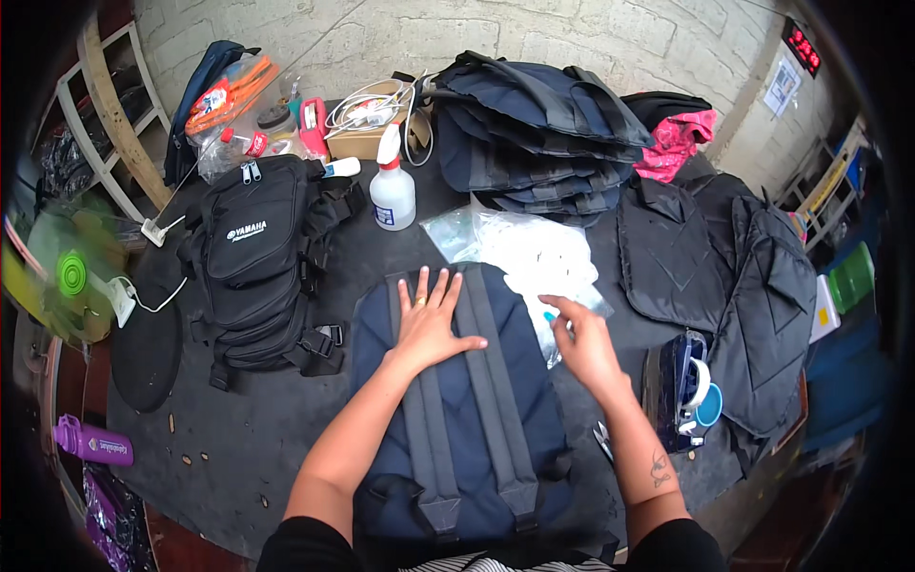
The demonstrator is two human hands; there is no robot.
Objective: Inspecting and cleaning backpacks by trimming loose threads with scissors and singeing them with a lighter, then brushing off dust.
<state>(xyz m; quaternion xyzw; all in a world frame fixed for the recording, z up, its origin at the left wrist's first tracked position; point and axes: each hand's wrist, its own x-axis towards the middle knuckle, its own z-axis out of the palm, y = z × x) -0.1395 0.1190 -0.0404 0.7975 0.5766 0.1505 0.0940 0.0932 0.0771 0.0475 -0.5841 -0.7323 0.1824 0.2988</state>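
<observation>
A navy backpack lies flat in front of me, its two grey shoulder straps facing up. My left hand rests open on its upper part, fingers spread, the thumb reaching over a strap. A ring shows on one finger. To the right of the backpack's top, my right hand hovers with fingers curled in a pinch. A small teal bit shows at its fingertips, too small to name. Just beyond that hand lie clear plastic bags with white contents.
A black backpack lies at left. Behind stand a spray bottle and stacked navy bags. Black padded bag pieces are at right, near a blue container and small scissors-like tool. A purple bottle is far left.
</observation>
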